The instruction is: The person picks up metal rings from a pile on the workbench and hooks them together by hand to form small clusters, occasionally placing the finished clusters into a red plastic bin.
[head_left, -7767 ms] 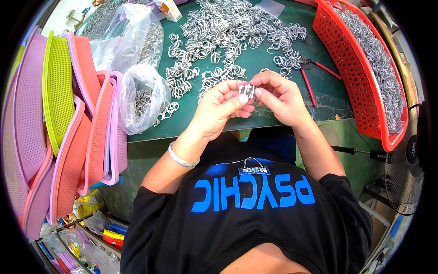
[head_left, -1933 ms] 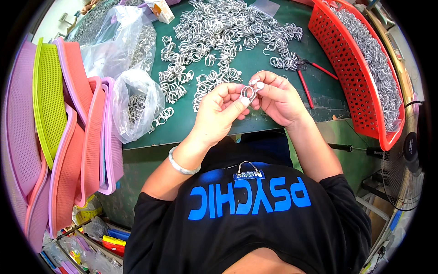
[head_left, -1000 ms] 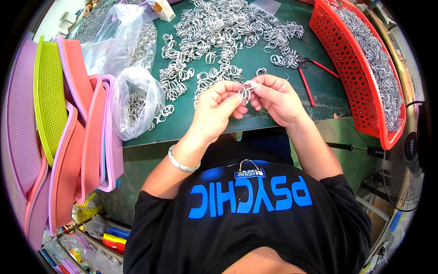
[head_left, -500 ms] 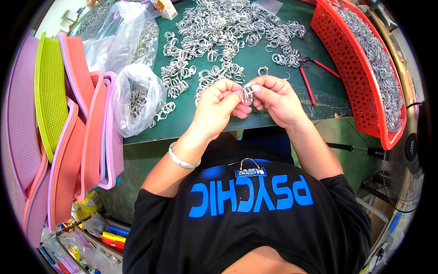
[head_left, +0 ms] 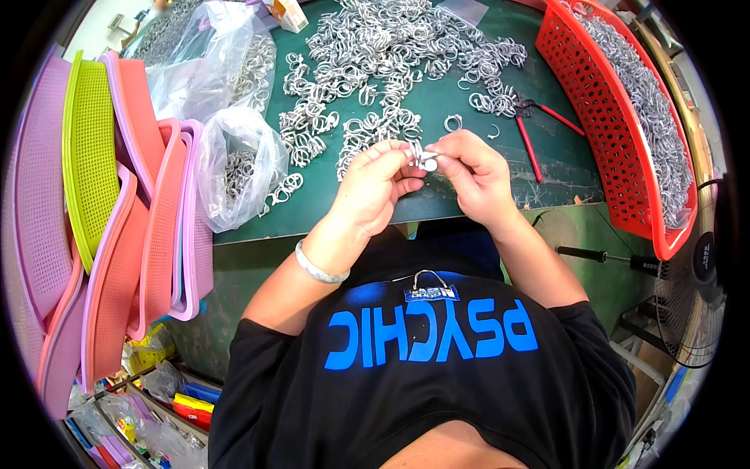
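Observation:
Small silvery metal rings [head_left: 419,155] are pinched between my two hands, just above the table's near edge. My left hand [head_left: 373,184] closes its thumb and fingers on them from the left. From the right, my right hand [head_left: 476,173] grips the same cluster by its end, fingers curled. How many rings are held is hard to make out. Beyond my hands a big heap of like metal rings [head_left: 391,47] spreads over the green table [head_left: 445,199]. One loose ring [head_left: 453,123] and a bent piece [head_left: 494,132] lie close past my right hand.
Red-handled pliers [head_left: 528,148] rest right of the heap. A red perforated basket [head_left: 594,102] full of rings stands at the right. Clear plastic bags [head_left: 262,168] with rings sit at the left, beside stacked coloured baskets [head_left: 156,234]. A fan [head_left: 691,305] stands at lower right.
Both hands still hold the rings. The pieces between my fingers have turned, showing a flat round end, and my right fingers have curled in more.

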`<control>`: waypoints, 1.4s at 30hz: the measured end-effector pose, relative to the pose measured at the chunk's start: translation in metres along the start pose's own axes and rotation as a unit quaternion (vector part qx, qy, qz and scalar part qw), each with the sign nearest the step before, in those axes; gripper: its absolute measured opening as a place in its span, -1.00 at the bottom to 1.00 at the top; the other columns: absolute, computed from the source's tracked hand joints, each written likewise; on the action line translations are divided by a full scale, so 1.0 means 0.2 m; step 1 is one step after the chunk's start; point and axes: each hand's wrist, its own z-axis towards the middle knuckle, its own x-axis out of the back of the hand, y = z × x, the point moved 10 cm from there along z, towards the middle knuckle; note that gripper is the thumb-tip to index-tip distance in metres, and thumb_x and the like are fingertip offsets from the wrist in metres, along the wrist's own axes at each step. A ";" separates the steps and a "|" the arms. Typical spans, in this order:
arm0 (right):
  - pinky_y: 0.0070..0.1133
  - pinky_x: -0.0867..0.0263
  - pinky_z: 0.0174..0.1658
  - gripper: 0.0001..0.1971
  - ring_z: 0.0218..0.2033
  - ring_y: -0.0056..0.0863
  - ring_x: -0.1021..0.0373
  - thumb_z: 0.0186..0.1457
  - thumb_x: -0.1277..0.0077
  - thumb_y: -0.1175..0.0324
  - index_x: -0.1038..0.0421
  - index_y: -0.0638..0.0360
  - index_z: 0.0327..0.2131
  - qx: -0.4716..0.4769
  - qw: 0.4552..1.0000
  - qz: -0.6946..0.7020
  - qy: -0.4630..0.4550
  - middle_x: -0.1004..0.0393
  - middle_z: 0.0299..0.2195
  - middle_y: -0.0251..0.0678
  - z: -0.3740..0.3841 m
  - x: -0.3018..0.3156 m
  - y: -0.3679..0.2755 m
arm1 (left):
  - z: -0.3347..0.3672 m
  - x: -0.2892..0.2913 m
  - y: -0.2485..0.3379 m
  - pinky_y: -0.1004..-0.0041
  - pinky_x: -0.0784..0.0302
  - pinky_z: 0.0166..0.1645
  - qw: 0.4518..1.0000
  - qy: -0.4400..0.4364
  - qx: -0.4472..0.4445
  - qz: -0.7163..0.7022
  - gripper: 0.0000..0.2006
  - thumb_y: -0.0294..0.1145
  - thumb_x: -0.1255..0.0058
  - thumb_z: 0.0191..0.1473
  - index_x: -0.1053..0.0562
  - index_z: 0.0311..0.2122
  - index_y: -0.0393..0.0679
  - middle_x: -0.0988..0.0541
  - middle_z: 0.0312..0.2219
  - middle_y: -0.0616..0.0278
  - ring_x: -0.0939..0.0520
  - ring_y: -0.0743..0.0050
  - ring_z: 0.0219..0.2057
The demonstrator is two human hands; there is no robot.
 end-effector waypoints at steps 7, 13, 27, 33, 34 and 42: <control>-0.65 -0.26 -0.41 -0.86 -0.48 -0.49 -0.36 -0.11 0.04 0.64 -0.42 0.28 -0.40 -0.018 1.000 0.012 0.001 -0.40 -0.49 -0.24 -0.01 0.01 0.02 | 0.00 -0.01 -0.06 0.51 -0.41 -0.35 0.996 -0.017 0.044 -0.073 -0.91 -0.45 0.19 0.04 -0.38 -0.38 -0.17 -0.47 -0.48 0.28 -0.47 0.53 -0.47; -0.66 -0.27 -0.44 -0.85 -0.50 -0.48 -0.35 -0.14 0.01 0.65 -0.42 0.25 -0.41 0.057 0.996 -0.069 0.015 -0.39 -0.47 -0.26 0.00 0.02 -0.09 | -0.01 -0.03 -0.10 0.50 -0.41 -0.35 0.992 -0.035 0.075 -0.100 -0.89 -0.45 0.21 0.02 -0.37 -0.39 -0.19 -0.47 -0.50 0.25 -0.48 0.51 -0.48; -0.52 -0.33 -0.24 -0.79 -0.32 -0.41 -0.40 -0.05 0.18 0.59 -0.29 0.32 -0.26 -0.271 0.855 0.441 -0.047 -0.40 -0.28 -0.16 0.06 -0.13 0.27 | -0.09 0.04 0.01 0.53 -0.44 -0.40 0.993 -0.083 0.015 -0.080 -0.92 -0.48 0.20 0.00 -0.35 -0.40 -0.20 -0.48 -0.49 0.19 -0.51 0.45 -0.50; -0.48 -0.33 -0.28 -0.92 -0.35 -0.38 -0.38 -0.05 0.13 0.50 -0.27 0.27 -0.42 -0.293 0.787 0.534 -0.092 -0.39 -0.33 -0.12 0.28 -0.29 0.23 | -0.16 0.17 0.06 0.56 -0.47 -0.45 0.997 -0.028 -0.012 -0.064 -0.93 -0.45 0.18 0.03 -0.32 -0.42 -0.19 -0.48 -0.49 0.14 -0.53 0.42 -0.52; -0.48 -0.33 -0.28 -0.92 -0.35 -0.38 -0.38 -0.05 0.13 0.50 -0.27 0.27 -0.42 -0.293 0.787 0.534 -0.096 -0.39 -0.33 -0.12 0.31 -0.31 0.24 | -0.17 0.19 0.08 0.58 -0.47 -0.46 0.997 -0.022 -0.022 -0.064 -0.93 -0.46 0.18 0.03 -0.32 -0.41 -0.20 -0.49 -0.48 0.13 -0.54 0.42 -0.52; -0.72 -0.23 -0.52 -0.83 -0.57 -0.67 -0.27 -0.16 0.19 0.59 -0.29 0.23 -0.40 -0.286 0.926 0.122 -0.215 -0.35 -0.49 -0.33 0.46 -0.50 0.32 | -0.20 0.33 0.13 0.59 -0.48 -0.46 0.996 -0.006 -0.059 -0.068 -0.95 -0.46 0.17 0.04 -0.33 -0.39 -0.19 -0.50 -0.48 0.15 -0.55 0.45 -0.51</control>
